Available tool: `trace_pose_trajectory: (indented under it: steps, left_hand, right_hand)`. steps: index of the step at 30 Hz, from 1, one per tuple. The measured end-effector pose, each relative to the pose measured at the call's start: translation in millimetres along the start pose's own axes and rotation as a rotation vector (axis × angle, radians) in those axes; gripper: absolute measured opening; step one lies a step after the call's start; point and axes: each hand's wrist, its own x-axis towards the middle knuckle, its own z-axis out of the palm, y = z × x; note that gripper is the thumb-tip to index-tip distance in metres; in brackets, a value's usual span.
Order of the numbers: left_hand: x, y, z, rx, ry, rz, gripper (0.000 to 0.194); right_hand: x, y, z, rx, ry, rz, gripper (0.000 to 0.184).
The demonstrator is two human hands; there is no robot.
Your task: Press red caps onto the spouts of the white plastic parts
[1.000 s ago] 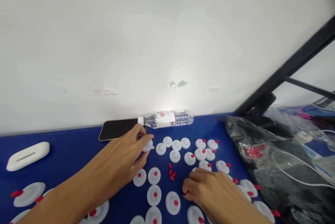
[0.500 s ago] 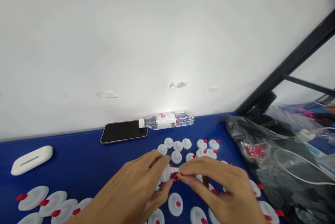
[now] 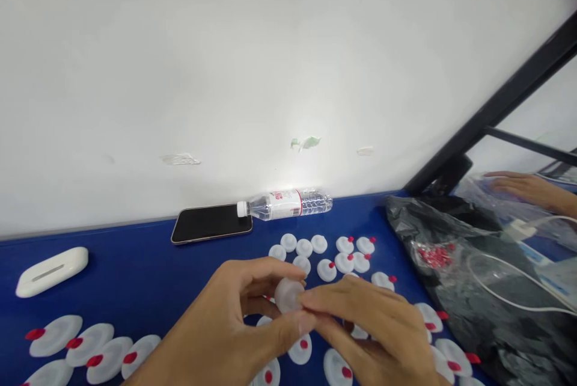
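My left hand (image 3: 234, 326) pinches a small white plastic cap (image 3: 288, 294) between thumb and fingers, just above the blue table (image 3: 135, 272). My right hand (image 3: 369, 332) meets it from the right, its fingertips pressed together against the same cap. Whether a red plug sits between them is hidden. Several white caps without plugs (image 3: 297, 248) lie just beyond my hands. More white caps with red plugs (image 3: 356, 260) lie to the right, and others lie under my hands.
A black phone (image 3: 211, 223) and a water bottle on its side (image 3: 286, 204) lie by the white wall. A white case (image 3: 50, 270) is at left, with several larger white discs with red plugs (image 3: 85, 344) near it. A black plastic bag holding red plugs (image 3: 469, 278) fills the right. Another person's hand (image 3: 527, 187) shows at far right.
My left hand picked a white cap from the far row and drew it back toward me. My right hand left the table, came up to it, and both now hold the cap together.
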Motion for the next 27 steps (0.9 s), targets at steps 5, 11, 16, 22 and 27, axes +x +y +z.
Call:
trace_pose_trajectory:
  steps: [5, 11, 16, 22, 27]
  left_hand:
    - [6.8, -3.5, 1.7, 0.095, 0.090, 0.094, 0.023]
    - [12.2, -15.1, -23.9, 0.317, 0.289, -0.005, 0.031]
    - [23.3, -28.6, -35.6, 0.509, 0.305, -0.017, 0.038]
    - [27.3, -48.6, -40.3, 0.679, 0.188, -0.098, 0.046]
    - [26.2, -52.4, -42.7, 0.814, 0.176, -0.059, 0.049]
  right_hand:
    - [-1.7, 0.0, 5.1, -0.014, -0.039, 0.062, 0.022]
    - [3.7, 14.5, -0.7, -0.332, -0.079, 0.088, 0.024]
    - [-4.3, 37.6, 6.5, -0.492, -0.312, 0.137, 0.026]
    - [-5.8, 40.0, 4.9, -0.434, -0.308, 0.156, 0.021]
    - [-1.1, 30.3, -12.6, -0.464, -0.344, 0.153, 0.014]
